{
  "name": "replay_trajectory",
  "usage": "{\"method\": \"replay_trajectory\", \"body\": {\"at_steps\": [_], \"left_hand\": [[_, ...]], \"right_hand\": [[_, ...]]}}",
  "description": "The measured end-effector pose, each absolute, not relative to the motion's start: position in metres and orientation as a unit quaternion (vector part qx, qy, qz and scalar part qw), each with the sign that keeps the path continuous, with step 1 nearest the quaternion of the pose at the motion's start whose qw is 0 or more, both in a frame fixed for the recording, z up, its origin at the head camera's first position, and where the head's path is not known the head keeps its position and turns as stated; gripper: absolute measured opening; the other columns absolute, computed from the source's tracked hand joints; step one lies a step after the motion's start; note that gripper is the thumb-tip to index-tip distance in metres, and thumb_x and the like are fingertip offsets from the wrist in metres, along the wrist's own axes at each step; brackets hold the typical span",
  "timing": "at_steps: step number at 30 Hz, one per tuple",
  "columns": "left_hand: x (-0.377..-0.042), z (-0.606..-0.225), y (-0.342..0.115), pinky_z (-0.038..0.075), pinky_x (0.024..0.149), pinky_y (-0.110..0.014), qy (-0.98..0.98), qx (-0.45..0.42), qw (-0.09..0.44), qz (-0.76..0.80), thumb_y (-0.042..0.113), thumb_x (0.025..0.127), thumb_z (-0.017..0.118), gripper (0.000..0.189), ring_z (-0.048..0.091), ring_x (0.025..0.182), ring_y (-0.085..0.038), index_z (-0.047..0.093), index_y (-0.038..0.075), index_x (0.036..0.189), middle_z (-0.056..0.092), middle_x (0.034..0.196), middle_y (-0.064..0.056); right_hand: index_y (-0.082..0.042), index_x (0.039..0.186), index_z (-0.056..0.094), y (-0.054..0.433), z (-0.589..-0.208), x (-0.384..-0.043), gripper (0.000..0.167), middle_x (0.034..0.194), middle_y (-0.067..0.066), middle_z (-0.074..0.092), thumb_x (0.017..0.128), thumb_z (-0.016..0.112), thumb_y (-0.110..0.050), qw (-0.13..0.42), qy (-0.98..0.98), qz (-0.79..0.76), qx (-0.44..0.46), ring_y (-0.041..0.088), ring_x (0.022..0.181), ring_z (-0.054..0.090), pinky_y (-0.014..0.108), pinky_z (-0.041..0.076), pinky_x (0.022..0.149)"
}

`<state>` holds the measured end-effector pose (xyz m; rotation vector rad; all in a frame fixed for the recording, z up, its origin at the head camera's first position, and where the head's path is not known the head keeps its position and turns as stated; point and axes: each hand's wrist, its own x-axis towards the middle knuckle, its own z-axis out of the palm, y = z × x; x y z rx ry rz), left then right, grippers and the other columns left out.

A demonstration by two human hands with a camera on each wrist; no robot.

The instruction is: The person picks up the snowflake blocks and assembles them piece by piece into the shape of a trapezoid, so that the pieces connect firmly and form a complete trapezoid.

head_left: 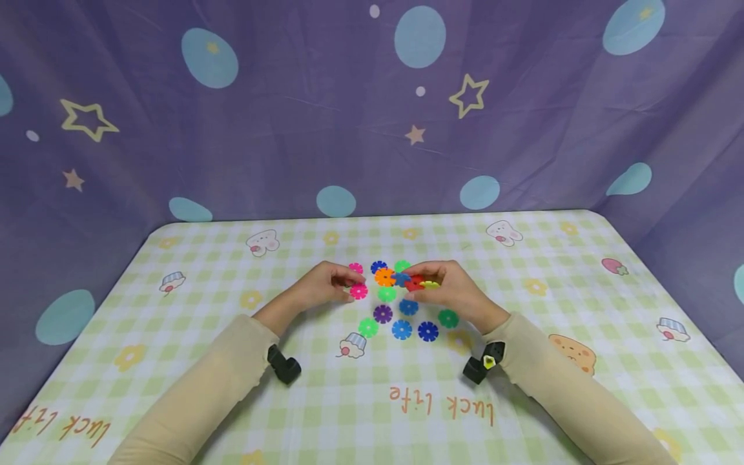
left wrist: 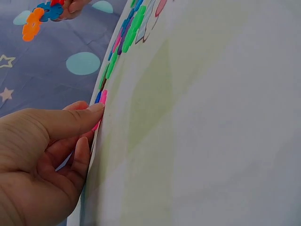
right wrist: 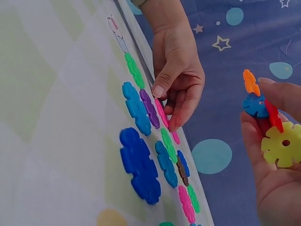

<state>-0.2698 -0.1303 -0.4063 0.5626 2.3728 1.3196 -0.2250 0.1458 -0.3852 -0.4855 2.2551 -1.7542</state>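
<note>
My left hand (head_left: 324,284) pinches the edge of a pink snowflake disc (head_left: 358,292) at the table surface, the thumb lying along it in the left wrist view. Above the table, my right hand (head_left: 453,285) grips a joined chain of snowflake discs between thumb and fingers. That chain has an orange disc (right wrist: 250,82) at its far end, then a blue disc (right wrist: 255,104), a red disc (right wrist: 273,116) and a yellow disc (right wrist: 284,144) close to the palm. Under and between the hands lie several loose discs, among them a purple disc (head_left: 383,314) and a light green disc (head_left: 386,294).
Nearer the front of the group are a dark blue disc (head_left: 428,331), a light blue disc (head_left: 402,329) and a green disc (head_left: 448,318). A checked cloth (head_left: 209,361) with printed pictures covers the table. Behind it hangs a purple curtain (head_left: 279,142).
</note>
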Motion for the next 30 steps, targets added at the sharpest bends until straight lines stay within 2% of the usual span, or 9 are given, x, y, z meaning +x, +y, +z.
{"method": "replay_trajectory", "body": {"at_steps": [8, 16, 21, 25, 30], "left_hand": [[-0.269, -0.406, -0.13, 0.049, 0.077, -0.026, 0.839, 0.205, 0.183, 0.47, -0.006, 0.077, 0.071, 0.032, 0.059, 0.092, -0.022, 0.069, -0.002, 0.109, 0.068, 0.105, -0.014], [-0.268, -0.405, -0.129, 0.047, 0.073, -0.026, 0.851, 0.201, 0.182, 0.45, -0.008, 0.075, 0.072, 0.035, 0.052, 0.084, -0.021, 0.069, 0.0, 0.108, 0.066, 0.103, -0.011], [-0.265, -0.401, -0.13, 0.048, 0.071, -0.025, 0.865, 0.175, 0.171, 0.438, -0.005, 0.076, 0.073, 0.029, 0.052, 0.08, -0.019, 0.072, 0.002, 0.104, 0.067, 0.096, -0.008], [-0.265, -0.399, -0.131, 0.048, 0.068, -0.024, 0.863, 0.156, 0.165, 0.451, -0.006, 0.078, 0.071, 0.025, 0.054, 0.076, -0.018, 0.072, 0.002, 0.102, 0.069, 0.091, -0.006], [-0.263, -0.393, -0.128, 0.053, 0.066, -0.026, 0.838, 0.14, 0.145, 0.508, -0.007, 0.081, 0.065, 0.023, 0.062, 0.076, -0.016, 0.07, -0.003, 0.103, 0.07, 0.09, -0.01]], "right_hand": [[-0.003, 0.114, 0.066, 0.147, -0.386, -0.225, 0.036, 0.11, 0.008, 0.067, 0.079, 0.075, -0.009, 0.125, 0.773, -0.598, -0.174, 0.021, 0.098, 0.061, 0.028, 0.05, 0.086], [-0.004, 0.113, 0.067, 0.146, -0.387, -0.226, 0.033, 0.11, 0.007, 0.068, 0.08, 0.073, -0.007, 0.119, 0.777, -0.595, -0.17, 0.02, 0.099, 0.06, 0.03, 0.048, 0.089], [-0.003, 0.111, 0.068, 0.146, -0.387, -0.226, 0.03, 0.11, 0.008, 0.068, 0.081, 0.072, -0.006, 0.112, 0.768, -0.605, -0.177, 0.022, 0.101, 0.06, 0.036, 0.046, 0.092], [-0.005, 0.11, 0.068, 0.147, -0.387, -0.226, 0.029, 0.11, 0.006, 0.068, 0.082, 0.072, -0.008, 0.106, 0.77, -0.604, -0.176, 0.023, 0.101, 0.059, 0.039, 0.045, 0.092], [-0.006, 0.111, 0.068, 0.147, -0.388, -0.227, 0.028, 0.11, 0.006, 0.067, 0.083, 0.071, -0.009, 0.102, 0.773, -0.601, -0.177, 0.023, 0.101, 0.057, 0.039, 0.042, 0.094]]}}
